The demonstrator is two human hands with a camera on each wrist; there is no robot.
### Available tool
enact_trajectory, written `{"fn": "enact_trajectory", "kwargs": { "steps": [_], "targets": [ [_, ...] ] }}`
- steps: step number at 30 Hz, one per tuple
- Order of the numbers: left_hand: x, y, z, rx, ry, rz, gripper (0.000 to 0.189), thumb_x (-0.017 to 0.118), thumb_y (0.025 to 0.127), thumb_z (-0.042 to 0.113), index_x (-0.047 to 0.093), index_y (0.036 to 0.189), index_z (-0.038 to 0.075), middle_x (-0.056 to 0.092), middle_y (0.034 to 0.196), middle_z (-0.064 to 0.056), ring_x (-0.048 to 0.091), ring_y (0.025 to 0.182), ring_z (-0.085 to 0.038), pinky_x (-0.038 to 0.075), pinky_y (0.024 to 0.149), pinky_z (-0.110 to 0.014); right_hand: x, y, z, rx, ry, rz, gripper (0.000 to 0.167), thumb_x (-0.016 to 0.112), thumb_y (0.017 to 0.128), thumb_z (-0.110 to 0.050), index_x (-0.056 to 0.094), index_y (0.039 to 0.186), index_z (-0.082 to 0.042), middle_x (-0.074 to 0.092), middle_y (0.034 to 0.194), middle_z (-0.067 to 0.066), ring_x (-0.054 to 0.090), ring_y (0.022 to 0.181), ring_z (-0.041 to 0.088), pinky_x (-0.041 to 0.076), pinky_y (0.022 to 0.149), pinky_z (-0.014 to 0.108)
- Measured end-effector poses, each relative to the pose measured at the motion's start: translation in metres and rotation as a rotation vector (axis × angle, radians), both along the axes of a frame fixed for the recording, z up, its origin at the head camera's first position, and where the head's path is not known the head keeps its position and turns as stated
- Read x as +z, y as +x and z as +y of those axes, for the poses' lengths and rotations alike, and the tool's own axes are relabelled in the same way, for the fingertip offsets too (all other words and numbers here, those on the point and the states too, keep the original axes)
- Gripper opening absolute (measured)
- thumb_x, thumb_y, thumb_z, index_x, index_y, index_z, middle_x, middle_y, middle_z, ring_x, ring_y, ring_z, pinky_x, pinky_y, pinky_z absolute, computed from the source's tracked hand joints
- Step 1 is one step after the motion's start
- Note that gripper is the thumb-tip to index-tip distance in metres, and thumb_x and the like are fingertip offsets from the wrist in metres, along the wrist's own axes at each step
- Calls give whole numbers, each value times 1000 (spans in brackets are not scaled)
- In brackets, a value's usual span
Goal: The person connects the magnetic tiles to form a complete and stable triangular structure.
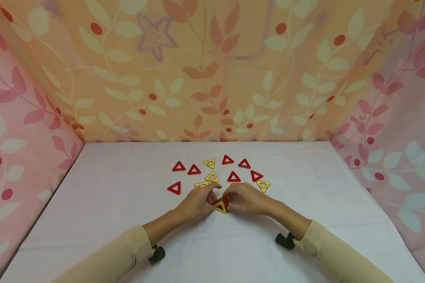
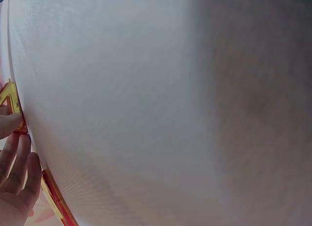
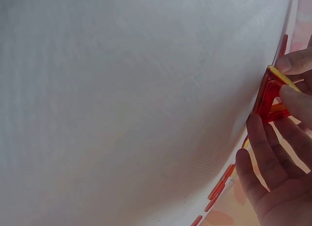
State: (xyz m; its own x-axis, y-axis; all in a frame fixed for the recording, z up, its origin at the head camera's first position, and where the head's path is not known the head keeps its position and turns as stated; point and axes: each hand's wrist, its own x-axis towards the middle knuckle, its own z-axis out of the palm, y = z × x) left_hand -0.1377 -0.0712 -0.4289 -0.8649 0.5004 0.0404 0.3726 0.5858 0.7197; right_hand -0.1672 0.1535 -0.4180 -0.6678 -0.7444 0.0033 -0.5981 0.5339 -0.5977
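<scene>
A small standing cluster of red and yellow triangular magnetic tiles sits on the white cloth between both hands. Its front yellow triangle tile (image 1: pixel 222 210) leans against red ones. From the left side, my left hand (image 1: pixel 197 203) pinches the cluster, its thumb on the yellow face in the left wrist view. On the other side, my right hand (image 1: pixel 247 198) holds a red triangle tile (image 3: pixel 266 93) of the cluster with thumb and fingers. The left thumb also shows at the yellow edge in the right wrist view. Fingers hide the cluster's back.
Several loose red triangle tiles (image 1: pixel 234 177) and yellow triangle tiles (image 1: pixel 209 163) lie flat beyond the hands. One yellow tile (image 1: pixel 201 184) is partly behind the left hand. The white-covered table (image 1: pixel 92 188) meets patterned fabric walls at the back and sides.
</scene>
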Motion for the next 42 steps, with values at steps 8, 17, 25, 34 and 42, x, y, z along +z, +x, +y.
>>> {"fn": "enact_trajectory", "kwargs": {
  "steps": [8,17,25,34,42],
  "targets": [
    [-1,0,0,-3,-1,-11,54,78,84,2,55,132,9,65,90,5,63,84,-12,56,79,-26,-1,1,2,-1,6,-12,31,78,86,-14,70,116,-14,67,104,-9,64,96,11,54,87,27],
    [-1,3,0,-17,24,-21,54,77,84,1,55,132,6,66,88,6,63,81,-8,55,78,-25,-1,5,4,6,3,-9,30,77,87,-14,70,115,-14,66,103,-10,62,94,10,54,86,27],
    [2,11,-2,-48,23,-42,53,77,84,2,55,133,7,66,88,7,62,81,-6,55,79,-26,-1,14,7,35,-14,-11,28,76,87,-13,70,115,-16,66,103,-12,61,94,12,53,85,27],
    [3,22,-6,-86,21,-65,52,77,85,4,55,133,8,68,88,10,62,81,-3,54,81,-25,0,24,8,49,18,-43,28,75,88,-14,70,116,-19,65,104,-16,59,95,6,52,87,27],
    [3,30,-8,-97,30,-117,52,76,86,5,55,134,10,67,88,13,61,82,0,54,82,-22,3,33,8,78,23,-44,29,76,88,-15,70,116,-20,66,105,-16,60,95,7,50,89,29]
  ]
}}
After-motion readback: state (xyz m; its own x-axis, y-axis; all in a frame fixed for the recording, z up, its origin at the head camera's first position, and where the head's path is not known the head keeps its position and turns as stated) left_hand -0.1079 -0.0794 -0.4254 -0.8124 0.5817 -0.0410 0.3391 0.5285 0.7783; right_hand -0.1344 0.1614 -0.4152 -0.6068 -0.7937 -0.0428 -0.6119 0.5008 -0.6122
